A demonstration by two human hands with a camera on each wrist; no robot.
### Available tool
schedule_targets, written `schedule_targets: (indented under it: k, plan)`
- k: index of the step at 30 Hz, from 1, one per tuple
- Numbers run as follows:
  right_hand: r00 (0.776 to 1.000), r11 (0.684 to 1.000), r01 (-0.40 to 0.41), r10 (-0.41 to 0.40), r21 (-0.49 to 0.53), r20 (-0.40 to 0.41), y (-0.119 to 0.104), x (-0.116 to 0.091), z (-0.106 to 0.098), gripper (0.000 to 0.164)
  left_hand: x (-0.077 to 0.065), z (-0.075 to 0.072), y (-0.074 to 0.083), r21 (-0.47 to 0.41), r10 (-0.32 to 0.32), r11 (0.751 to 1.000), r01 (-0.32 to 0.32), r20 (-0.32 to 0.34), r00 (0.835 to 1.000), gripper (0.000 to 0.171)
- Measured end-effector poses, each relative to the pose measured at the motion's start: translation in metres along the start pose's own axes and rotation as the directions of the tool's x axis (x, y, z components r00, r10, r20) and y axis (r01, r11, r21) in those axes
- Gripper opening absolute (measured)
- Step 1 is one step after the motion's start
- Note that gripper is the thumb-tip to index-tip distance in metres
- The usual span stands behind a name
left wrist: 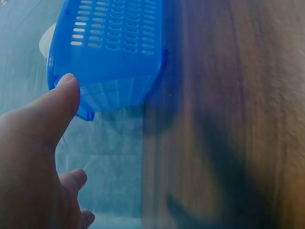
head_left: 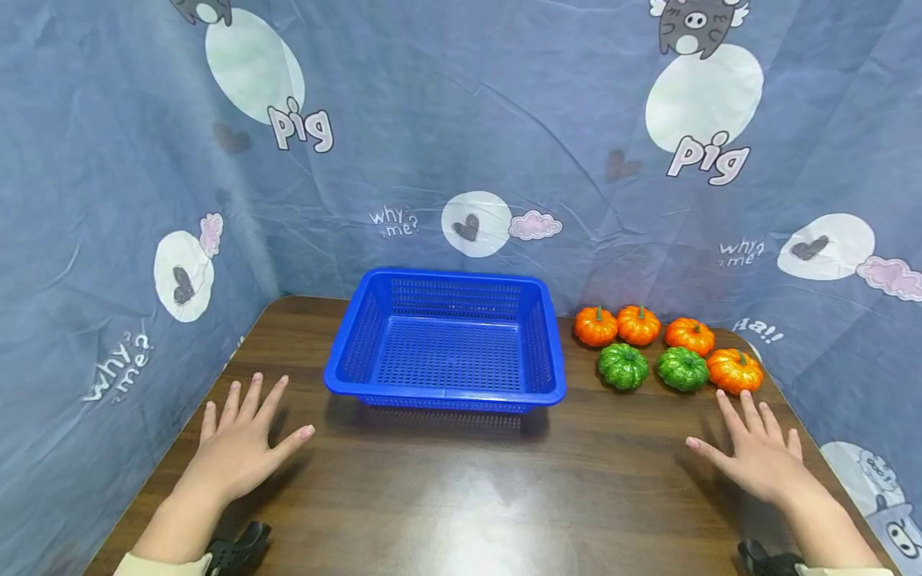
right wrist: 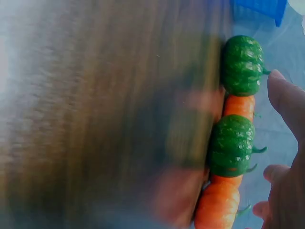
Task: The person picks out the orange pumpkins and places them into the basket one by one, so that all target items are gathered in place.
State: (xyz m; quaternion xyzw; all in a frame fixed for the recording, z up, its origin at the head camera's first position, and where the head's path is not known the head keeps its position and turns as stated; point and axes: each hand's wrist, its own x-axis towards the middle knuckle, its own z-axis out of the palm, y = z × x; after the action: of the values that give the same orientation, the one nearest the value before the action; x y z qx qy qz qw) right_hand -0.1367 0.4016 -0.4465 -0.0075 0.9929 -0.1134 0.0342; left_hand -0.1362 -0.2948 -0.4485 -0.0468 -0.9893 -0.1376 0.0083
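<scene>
Your left grip (head_left: pixel 234 446) and right grip (head_left: pixel 762 456) spread wide, holding nothing; nothing looks done yet, all 6 pumpkins (head_left: pixel 683 369) left outside the blue basket (head_left: pixel 446 394).

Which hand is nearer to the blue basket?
Left. The left hand is close to the near left corner of the blue basket; the right hand is farther away, to the basket's right.
</scene>
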Motion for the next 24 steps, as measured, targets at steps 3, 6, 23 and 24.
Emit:
schedule_targets:
  k: [3, 6, 23, 24]
  plan:
    - [1.000, 1.000, -0.005, 0.005, 0.006, -0.009, 0.002, 0.004, -0.002, 0.100, 0.003, -0.001, 0.004, -0.009, 0.011, 1.000, -0.011, -0.012, 1.000, 0.091]
    - [1.000, 1.000, -0.009, 0.009, 0.009, -0.021, 0.004, 0.007, -0.004, 0.100, 0.007, -0.002, 0.006, -0.021, 0.042, 0.999, -0.043, -0.044, 0.998, 0.089]
    - [0.978, 0.996, 0.037, -0.019, 0.084, -0.209, 0.016, 0.031, -0.010, 0.089, 0.035, 0.001, 0.036, -0.228, 0.113, 0.961, -0.154, -0.182, 0.977, 0.078]
    - [0.973, 0.995, 0.046, -0.024, 0.094, -0.228, 0.017, 0.033, -0.010, 0.087, 0.037, 0.002, 0.037, -0.243, 0.116, 0.956, -0.162, -0.193, 0.974, 0.077]
